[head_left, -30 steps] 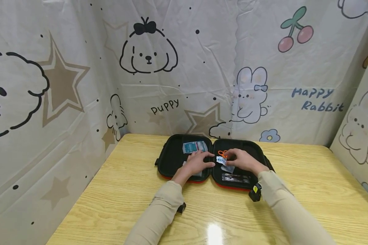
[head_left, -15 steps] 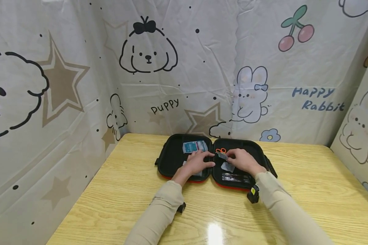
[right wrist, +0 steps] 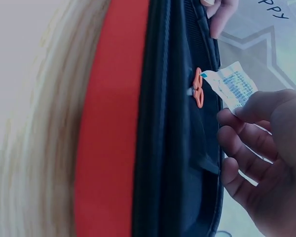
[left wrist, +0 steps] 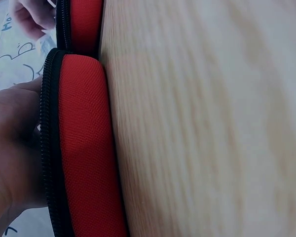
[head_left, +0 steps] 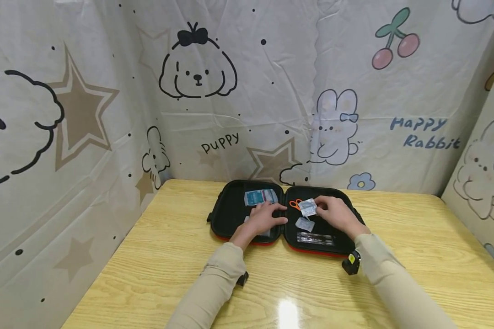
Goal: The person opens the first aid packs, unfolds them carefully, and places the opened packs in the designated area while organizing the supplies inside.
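Observation:
A zippered case, black inside point(head_left: 228, 212) and red outside point(left wrist: 86, 148), lies open on the table. Between thumb and fingertips my right hand point(head_left: 335, 214) pinches a small white printed sachet point(right wrist: 235, 86) above the case's right half. Orange-handled scissors point(head_left: 295, 204) lie beside it, partly covered by the sachet in the head view. Just below rests another small pale sachet point(head_left: 304, 224). My left hand point(head_left: 265, 218) spreads its fingers over the left half, near the hinge, gripping nothing visible. Some of what lies under that hand is hidden.
A blue-and-white packet point(head_left: 258, 197) sits at the back of the left half. Along the front of the right half runs a long clear packet point(head_left: 314, 238). The wooden table point(head_left: 156, 283) meets a printed curtain point(head_left: 230, 105) behind the case.
My right hand has lifted the sachet and shifted slightly right, turning its printed face into view. The scissors' handles and the other sachet show more fully. The left hand has stayed put.

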Demonstrator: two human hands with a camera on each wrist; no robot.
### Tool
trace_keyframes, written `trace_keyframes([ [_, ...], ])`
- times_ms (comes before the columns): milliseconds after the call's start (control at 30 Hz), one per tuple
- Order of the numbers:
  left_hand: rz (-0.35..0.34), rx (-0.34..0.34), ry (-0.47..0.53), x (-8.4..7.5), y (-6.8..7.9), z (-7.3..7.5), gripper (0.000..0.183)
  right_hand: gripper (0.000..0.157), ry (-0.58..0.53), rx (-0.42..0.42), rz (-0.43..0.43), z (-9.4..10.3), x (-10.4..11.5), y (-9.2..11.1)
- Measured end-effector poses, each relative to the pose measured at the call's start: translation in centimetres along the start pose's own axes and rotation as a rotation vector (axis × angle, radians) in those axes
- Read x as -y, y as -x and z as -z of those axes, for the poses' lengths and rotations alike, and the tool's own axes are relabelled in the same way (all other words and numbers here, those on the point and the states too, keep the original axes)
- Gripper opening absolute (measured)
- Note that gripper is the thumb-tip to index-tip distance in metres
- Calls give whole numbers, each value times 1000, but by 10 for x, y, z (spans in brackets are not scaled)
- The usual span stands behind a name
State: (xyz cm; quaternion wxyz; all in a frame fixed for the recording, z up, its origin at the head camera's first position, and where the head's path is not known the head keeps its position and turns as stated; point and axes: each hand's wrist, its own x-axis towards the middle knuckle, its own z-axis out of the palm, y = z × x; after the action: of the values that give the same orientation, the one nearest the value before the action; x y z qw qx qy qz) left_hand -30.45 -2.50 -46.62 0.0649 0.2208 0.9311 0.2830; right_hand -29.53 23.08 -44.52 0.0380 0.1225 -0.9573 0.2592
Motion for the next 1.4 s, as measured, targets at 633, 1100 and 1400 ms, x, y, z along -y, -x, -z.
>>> trace_keyframes([
  [633,7,-2,15,-4,2,2,44,37,-44,-50,-12,28,-35,28],
  [1100,6,0,4,-1,2,0,44,35,45,31,13,36,-41,42],
  [1400,-2,-6,9,1,-1,-2,44,32,230,135,-26,37,-35,40],
])
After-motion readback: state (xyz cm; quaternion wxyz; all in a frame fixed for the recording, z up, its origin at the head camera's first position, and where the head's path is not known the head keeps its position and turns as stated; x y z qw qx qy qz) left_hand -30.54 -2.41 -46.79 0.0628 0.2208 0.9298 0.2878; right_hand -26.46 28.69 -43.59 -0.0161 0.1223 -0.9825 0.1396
